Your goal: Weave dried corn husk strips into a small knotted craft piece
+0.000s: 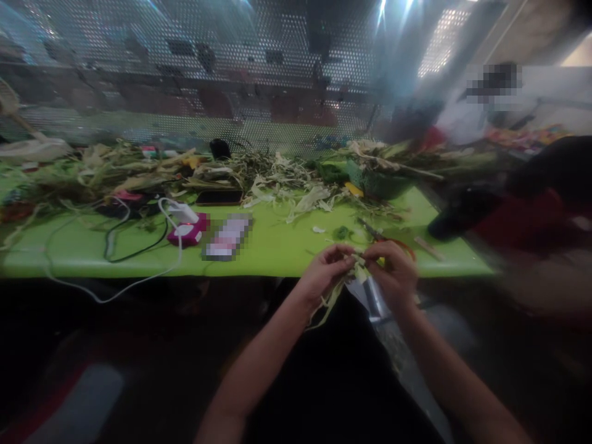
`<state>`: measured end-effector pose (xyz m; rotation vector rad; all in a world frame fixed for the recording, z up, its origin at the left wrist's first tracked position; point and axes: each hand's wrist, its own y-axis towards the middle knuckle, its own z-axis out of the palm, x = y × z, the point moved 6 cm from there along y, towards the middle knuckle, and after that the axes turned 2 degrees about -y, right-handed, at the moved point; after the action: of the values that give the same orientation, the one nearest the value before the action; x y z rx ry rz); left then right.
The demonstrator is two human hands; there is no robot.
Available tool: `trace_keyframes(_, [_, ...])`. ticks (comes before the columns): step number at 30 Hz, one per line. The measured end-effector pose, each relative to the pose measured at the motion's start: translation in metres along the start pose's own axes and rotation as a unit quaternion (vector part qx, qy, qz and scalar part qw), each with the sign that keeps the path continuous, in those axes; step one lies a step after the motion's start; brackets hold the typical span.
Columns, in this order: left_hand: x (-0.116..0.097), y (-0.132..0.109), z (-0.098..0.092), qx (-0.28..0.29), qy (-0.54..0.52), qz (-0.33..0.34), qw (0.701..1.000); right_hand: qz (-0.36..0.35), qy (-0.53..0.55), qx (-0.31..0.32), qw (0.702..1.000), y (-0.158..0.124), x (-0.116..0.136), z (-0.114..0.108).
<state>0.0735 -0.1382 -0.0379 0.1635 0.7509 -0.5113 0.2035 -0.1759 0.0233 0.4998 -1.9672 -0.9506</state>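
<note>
Both hands [327, 271] [394, 271] pinch pale strips [360, 272] between them.

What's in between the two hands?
Some pale, leafy material, pinched by the left hand and the right hand, as the head view shows.

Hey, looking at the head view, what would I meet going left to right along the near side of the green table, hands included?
Magenta socket block, lit phone, left hand, right hand, thin brown strip.
</note>
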Motion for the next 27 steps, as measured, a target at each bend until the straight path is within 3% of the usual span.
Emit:
trace_keyframes(6, [-0.011,0.002,-0.005,-0.031,0.090,0.077,0.992,0.121,0.068,0.076,0.987,-0.003,-0.015,0.005])
trace_keyframes(12, [-0.019,0.005,-0.008,-0.023,0.203,0.144,0.968,0.136,0.063,0.124,0.981,0.001,-0.021,0.010])
trace_keyframes(17, [-0.020,0.007,-0.010,-0.015,0.254,0.157,0.954,0.213,0.102,0.183,0.954,0.007,-0.040,0.014])
trace_keyframes(27, [-0.022,0.007,-0.017,-0.057,0.321,0.149,0.934,0.186,0.017,0.211,0.960,0.017,-0.040,0.016])
